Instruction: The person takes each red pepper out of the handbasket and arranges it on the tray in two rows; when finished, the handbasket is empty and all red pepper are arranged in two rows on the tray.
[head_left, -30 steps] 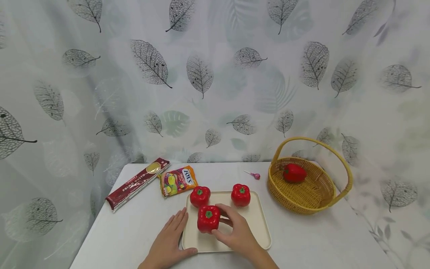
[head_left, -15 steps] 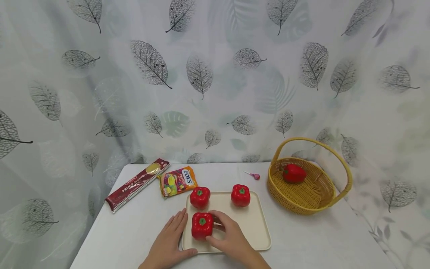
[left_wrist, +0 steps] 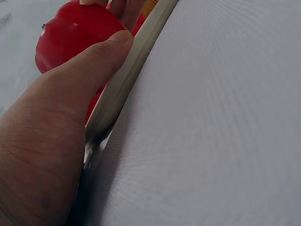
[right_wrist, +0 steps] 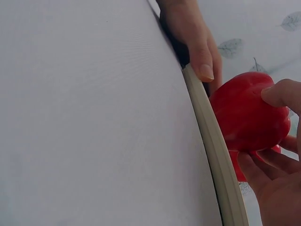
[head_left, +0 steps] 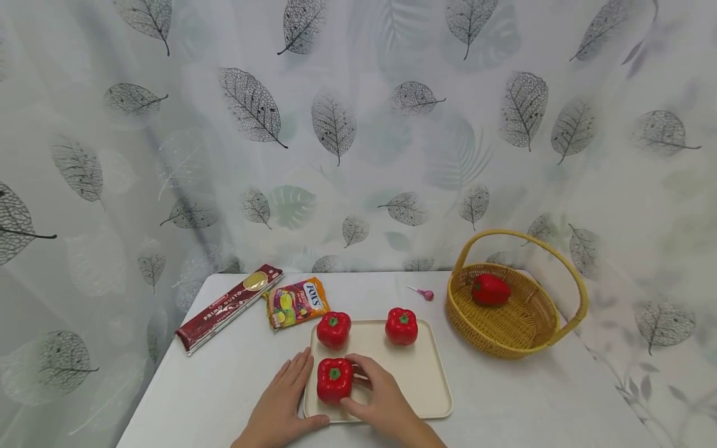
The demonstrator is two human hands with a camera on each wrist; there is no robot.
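On the cream tray (head_left: 400, 379), a red bell pepper (head_left: 333, 387) is at the front left corner, green stem up. My right hand (head_left: 386, 398) holds it from the right, thumb in front and fingers behind; the right wrist view shows the thumb and fingertips on the pepper (right_wrist: 249, 113). My left hand (head_left: 282, 401) lies along the tray's left side with its fingers straight and its thumb at the front rim. Two more red bell peppers stand on the tray, one at the back left (head_left: 333, 333) and one at the back right (head_left: 401, 328).
Right of the tray stands a yellow wicker basket (head_left: 487, 342) with a raised handle and a red pepper (head_left: 490, 290) inside. A lollipop (head_left: 427, 294) lies behind the tray. At the back left are a candy bag (head_left: 297, 303) and a long spaghetti pack (head_left: 229, 308).
My right hand has brought the held pepper left and toward the front, from the tray's middle to its front left corner. My left hand has stayed in place.
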